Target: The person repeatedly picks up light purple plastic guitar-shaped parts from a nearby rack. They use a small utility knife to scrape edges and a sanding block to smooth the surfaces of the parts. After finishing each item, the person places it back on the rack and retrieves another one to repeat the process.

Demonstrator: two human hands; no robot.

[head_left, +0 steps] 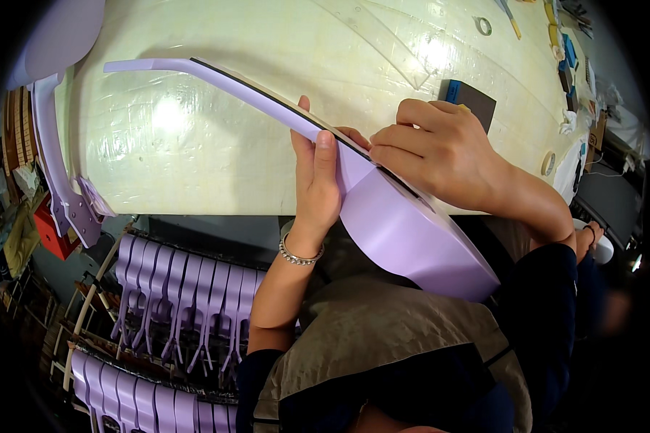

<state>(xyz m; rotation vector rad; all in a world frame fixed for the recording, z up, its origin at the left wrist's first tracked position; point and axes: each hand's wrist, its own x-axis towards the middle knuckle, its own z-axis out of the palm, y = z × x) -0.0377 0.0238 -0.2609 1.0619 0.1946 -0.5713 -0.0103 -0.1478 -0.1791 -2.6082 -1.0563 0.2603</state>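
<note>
A light purple ukulele (412, 222) is tilted on its side, with its body against my lap and its neck reaching to the upper left over the table. My left hand (316, 173) grips the neck close to the body, its thumb on the near side and fingers behind. Along the neck's upper edge runs a dark fretboard strip (256, 96). My right hand (444, 151) is closed in a pinch at the fretboard's body end, touching it; what its fingertips hold is hidden.
A cream, plastic-covered table (217, 159) carries a dark sanding block (477, 101), a clear ruler (383, 43) and a tape roll (483, 26). Racks of purple ukuleles (180, 289) stand at lower left. More purple instrument parts (54, 144) sit by the left edge. Someone's hand (592, 234) shows at right.
</note>
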